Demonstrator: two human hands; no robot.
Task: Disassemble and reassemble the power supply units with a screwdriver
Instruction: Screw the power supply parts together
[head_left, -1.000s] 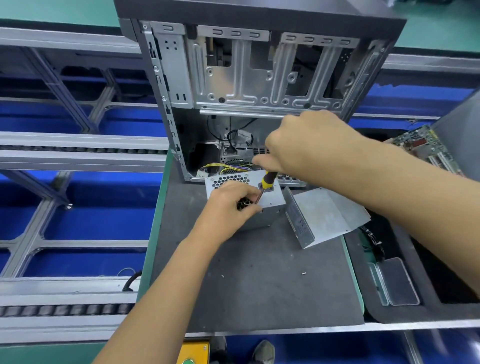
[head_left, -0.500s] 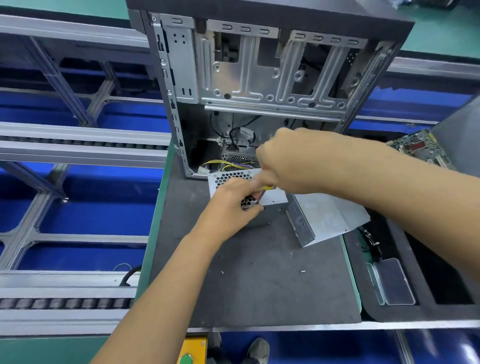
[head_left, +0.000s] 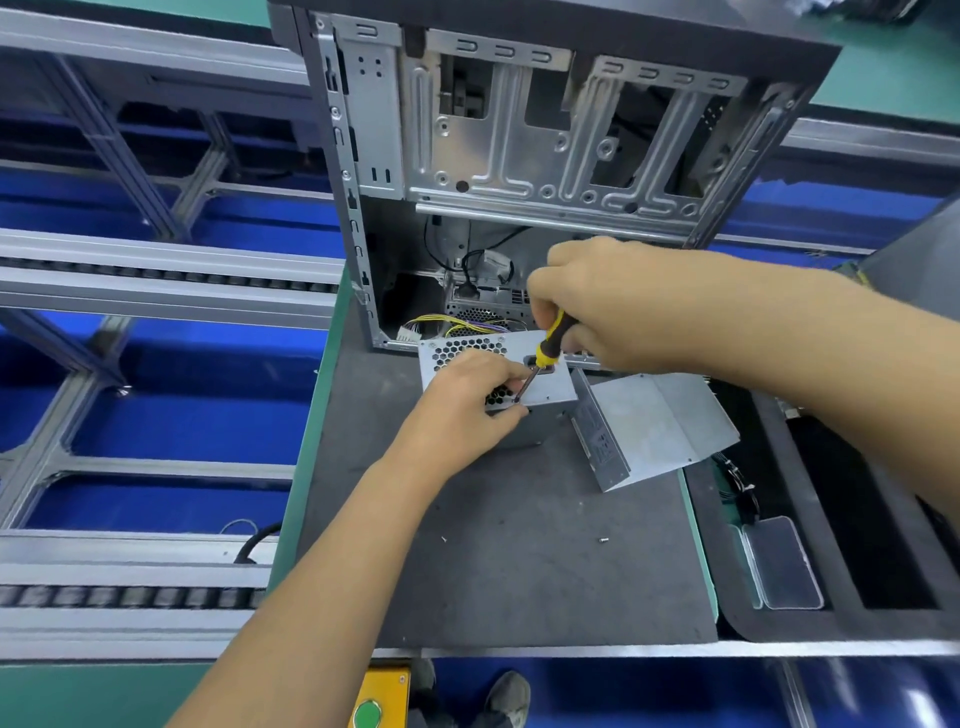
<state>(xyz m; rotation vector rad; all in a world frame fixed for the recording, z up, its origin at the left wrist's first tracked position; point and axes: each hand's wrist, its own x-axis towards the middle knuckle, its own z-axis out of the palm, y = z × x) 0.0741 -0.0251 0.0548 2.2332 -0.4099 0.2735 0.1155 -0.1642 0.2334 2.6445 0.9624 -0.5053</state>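
Power supply unit (head_left: 545, 387), a grey metal box with a honeycomb vent on its top face, sits on the dark mat (head_left: 519, 545) just in front of the open computer case (head_left: 545, 130), whose bare metal interior faces the viewer. Yellow and purple wires (head_left: 457, 327) run from inside the case down behind the unit. The left hand (head_left: 467, 400) rests on the unit's near-left part, over the vent; its fingers are curled and its fingertips pinch at the metal shaft of the screwdriver (head_left: 545, 353), close to where the tip meets the unit's top face. The right hand (head_left: 613, 312) is above and to the right of the unit, clenched round the yellow-and-black handle, with the tool slanting down and to the left toward the left hand. Whether the tip is seated in a screw cannot be told.

Just to the right of the unit lies a bent grey metal cover (head_left: 654, 426), tilted, its near edge touching the mat and its left side right beside the unit. In front of the unit, well apart from it, a small screw (head_left: 603, 540) lies on the mat, and another tiny bit (head_left: 444, 539) lies to its left. Farther right of the cover, a clear plastic tray (head_left: 784, 566) sits in a black foam holder (head_left: 737, 597).
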